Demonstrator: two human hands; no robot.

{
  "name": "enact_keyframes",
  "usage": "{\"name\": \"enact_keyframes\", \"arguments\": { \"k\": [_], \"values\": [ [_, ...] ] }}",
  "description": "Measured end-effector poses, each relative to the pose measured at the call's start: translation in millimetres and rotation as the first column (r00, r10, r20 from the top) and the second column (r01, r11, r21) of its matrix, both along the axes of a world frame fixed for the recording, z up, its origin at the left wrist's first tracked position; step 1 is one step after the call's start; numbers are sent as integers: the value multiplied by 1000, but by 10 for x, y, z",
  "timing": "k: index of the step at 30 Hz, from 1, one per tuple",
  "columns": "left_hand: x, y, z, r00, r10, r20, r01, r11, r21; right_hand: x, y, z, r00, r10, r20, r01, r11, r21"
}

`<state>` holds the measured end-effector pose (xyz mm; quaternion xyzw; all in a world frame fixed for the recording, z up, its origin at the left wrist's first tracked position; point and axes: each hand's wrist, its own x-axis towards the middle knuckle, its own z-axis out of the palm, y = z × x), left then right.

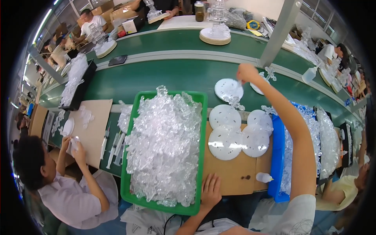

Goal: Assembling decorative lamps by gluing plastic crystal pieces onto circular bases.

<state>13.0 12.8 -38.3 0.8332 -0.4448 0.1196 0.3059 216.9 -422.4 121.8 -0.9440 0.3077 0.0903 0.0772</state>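
Note:
My left hand lies on the brown cardboard, fingers stretched out, beside the green tray heaped with clear plastic pieces. My right arm reaches far forward over the bench. At its end my right hand is closed above a white disc with small dark marks; whatever is pinched there is too small and blurred to name. A clear branched piece lies at that disc's near edge. Nearer to me, several white discs rest partly overlapping. Another disc sits partly behind my right wrist.
A blue bin of clear pieces stands to the right. In front of it is a small white dropper bottle. Syringes lie left of the green tray. A co-worker sits at left; a metal post rises at back right.

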Motion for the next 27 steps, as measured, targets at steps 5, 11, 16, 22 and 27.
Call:
{"name": "enact_keyframes", "arguments": {
  "k": [5,11,16,22,27],
  "values": [
    [28,25,-25,998,-45,-47,43,998,-45,-593,-47,722,841,224,493,-92,956,-277],
    [-102,168,158,916,-145,-374,45,963,-265,-1851,1507,1723,817,341,466,-320,939,-126],
    [-288,335,148,864,-183,-469,5,935,-355,-2415,2394,973,708,689,154,-674,725,-142],
    [-213,413,29,941,-205,-270,189,978,-83,-2133,2477,337,667,741,-82,-744,657,-120],
    [-233,414,-6,960,-179,-217,173,984,-49,-1405,2833,421,536,763,360,-741,630,-231]
  ]
}}
